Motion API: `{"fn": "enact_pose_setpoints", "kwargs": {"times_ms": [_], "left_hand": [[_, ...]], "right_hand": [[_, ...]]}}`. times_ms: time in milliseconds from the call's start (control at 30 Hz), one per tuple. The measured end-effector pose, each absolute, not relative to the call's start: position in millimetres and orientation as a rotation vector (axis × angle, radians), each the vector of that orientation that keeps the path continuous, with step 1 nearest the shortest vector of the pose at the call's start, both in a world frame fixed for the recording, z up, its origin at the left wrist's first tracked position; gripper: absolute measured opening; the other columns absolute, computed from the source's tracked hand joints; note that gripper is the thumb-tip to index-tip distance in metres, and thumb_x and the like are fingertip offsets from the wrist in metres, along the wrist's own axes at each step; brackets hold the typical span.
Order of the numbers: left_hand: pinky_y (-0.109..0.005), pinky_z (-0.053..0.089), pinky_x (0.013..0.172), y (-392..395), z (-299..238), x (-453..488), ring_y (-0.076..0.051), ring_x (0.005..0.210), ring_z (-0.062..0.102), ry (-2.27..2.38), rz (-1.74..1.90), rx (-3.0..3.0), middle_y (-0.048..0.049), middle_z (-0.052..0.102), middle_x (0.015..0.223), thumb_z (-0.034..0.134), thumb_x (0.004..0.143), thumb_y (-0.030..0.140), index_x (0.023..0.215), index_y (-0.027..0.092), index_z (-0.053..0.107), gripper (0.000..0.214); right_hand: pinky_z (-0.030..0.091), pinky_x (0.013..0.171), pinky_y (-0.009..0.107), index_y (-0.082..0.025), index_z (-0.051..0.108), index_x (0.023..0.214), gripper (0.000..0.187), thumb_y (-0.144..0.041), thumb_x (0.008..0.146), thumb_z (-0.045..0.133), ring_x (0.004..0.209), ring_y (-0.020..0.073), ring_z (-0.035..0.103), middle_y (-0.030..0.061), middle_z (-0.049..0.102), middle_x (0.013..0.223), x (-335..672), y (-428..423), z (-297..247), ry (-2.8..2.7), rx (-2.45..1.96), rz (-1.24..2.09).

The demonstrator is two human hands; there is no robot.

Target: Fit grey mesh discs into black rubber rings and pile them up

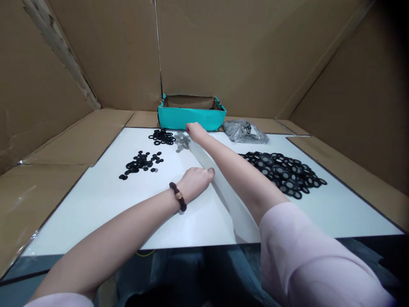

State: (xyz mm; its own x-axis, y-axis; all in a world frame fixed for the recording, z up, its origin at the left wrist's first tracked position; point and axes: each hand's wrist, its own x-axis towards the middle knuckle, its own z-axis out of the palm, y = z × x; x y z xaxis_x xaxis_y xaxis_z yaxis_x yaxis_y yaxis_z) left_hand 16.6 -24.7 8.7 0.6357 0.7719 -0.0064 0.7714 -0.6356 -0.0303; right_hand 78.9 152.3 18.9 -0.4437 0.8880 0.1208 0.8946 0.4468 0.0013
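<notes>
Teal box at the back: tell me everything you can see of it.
The teal box is long, low and open-topped, with a smooth outside, bare brown inner walls that look like cardboard, and ragged upper corners. It stands upright at the far edge of the white tabletop, long side facing the camera. The right hand overlaps its lower front edge in view; whether they touch cannot be told. Its floor is hidden from this view.

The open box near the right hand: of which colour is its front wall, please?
Turquoise; the box shows best in the head view.
</notes>
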Motion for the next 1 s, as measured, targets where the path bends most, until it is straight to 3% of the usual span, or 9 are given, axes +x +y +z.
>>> {"fn": "enact_pose_setpoints", "kwargs": {"times_ms": [233,433,1000], "left_hand": [[-0.033,0.049,0.057,-23,8,15,-0.026,0.073,0.068,-1.308,-0.005,-2.813,-0.0119,0.066,0.073,0.034,0.082,-0.002,0.100,0.005,0.053,0.027],[-0.032,0.048,0.058,-21,9,14,-0.025,0.075,0.068,-1.336,-0.008,-2.801,-0.0123,0.066,0.073,0.034,0.084,-0.001,0.100,0.005,0.054,0.026],[-0.031,0.047,0.058,-21,9,14,-0.026,0.076,0.068,-1.335,-0.011,-2.800,-0.0139,0.067,0.074,0.038,0.082,-0.002,0.095,0.005,0.055,0.023]], "right_hand": [[0.044,0.075,0.024,-0.011,0.066,0.102,0.030,0.000,0.082,0.046,0.101,0.0230,0.060,0.0151,0.064,0.110,66,149,11,-2.721,-1.519,-0.174],[0.044,0.072,0.023,-0.009,0.068,0.097,0.023,-0.009,0.087,0.047,0.099,0.0226,0.061,0.0163,0.065,0.107,61,149,9,-2.776,-1.467,-0.216],[0.042,0.070,0.024,-0.012,0.068,0.095,0.021,-0.011,0.087,0.048,0.098,0.0245,0.061,0.0150,0.064,0.106,65,146,6,-2.768,-1.396,-0.245]]}}
